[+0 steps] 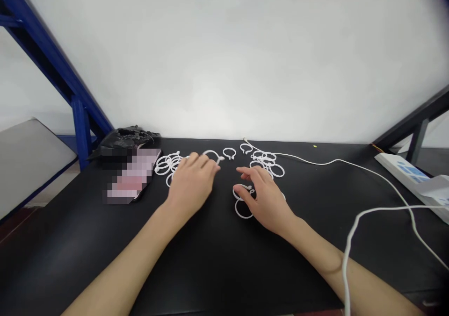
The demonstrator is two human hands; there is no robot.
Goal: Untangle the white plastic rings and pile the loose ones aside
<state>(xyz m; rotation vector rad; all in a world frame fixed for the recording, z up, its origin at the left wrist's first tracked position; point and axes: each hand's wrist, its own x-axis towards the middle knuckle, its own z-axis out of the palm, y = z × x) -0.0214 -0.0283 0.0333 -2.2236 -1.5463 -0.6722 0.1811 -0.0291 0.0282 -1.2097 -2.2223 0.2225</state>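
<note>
My left hand (192, 179) has its fingers curled, back upward, on a white curtain ring (211, 152) with knobbed ends; the grip itself is partly hidden. Just left of it lies a pile of similar white rings (170, 162). My right hand (265, 195) is open, thumb and fingers apart, with no ring visible between them. Below its thumb are a few rings (242, 208), partly covered by the hand. Beyond its fingers lies another cluster of rings (277, 170). Two single rings, one a small open ring (229, 152), lie farther back between the hands.
A phone-like item (135, 175), blurred out, and a crumpled black plastic bag (128, 136) lie on the black table (196, 269) at left. A white cable (336, 161) runs across the right side and over my right forearm. A white box (403, 168) stands far right.
</note>
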